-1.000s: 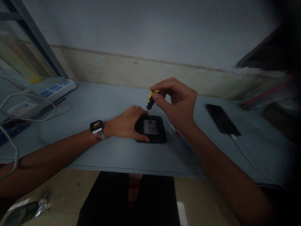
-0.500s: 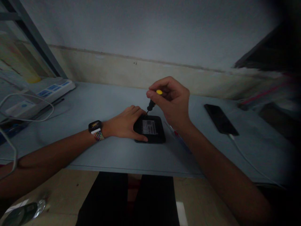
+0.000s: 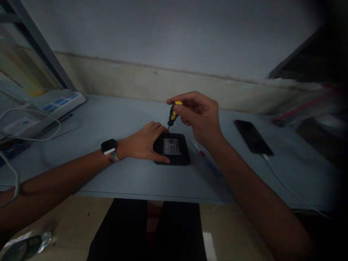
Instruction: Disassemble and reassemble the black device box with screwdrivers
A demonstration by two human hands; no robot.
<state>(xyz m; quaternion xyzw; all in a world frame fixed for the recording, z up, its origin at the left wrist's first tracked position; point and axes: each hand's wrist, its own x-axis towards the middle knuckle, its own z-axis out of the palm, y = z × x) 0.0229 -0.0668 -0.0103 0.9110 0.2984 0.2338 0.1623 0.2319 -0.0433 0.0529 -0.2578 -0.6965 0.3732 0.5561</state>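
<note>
A flat black box (image 3: pixel 182 148) with rounded corners and a white printed label lies on the grey table. My left hand (image 3: pixel 145 142) grips its left side, thumb along the near edge and fingers at the far edge. Above the box's far left corner, a black and yellow screwdriver (image 3: pixel 172 116) points downward at a slant. My right hand (image 3: pixel 202 116) pinches its handle between thumb and fingers. The shaft's tip is close to the left fingertips; whether it touches a screw cannot be made out.
To the right of the box lies a second screwdriver (image 3: pixel 209 161) with a clear, red and blue handle, partly behind my right forearm. A phone (image 3: pixel 253 137) with a white cable rests farther right. A white power strip (image 3: pixel 59 105) sits at the left, beside a looped cable.
My right fingers have opened a little and shifted on the handle, showing more of its yellow and black grip. The left hand and the box keep their places.
</note>
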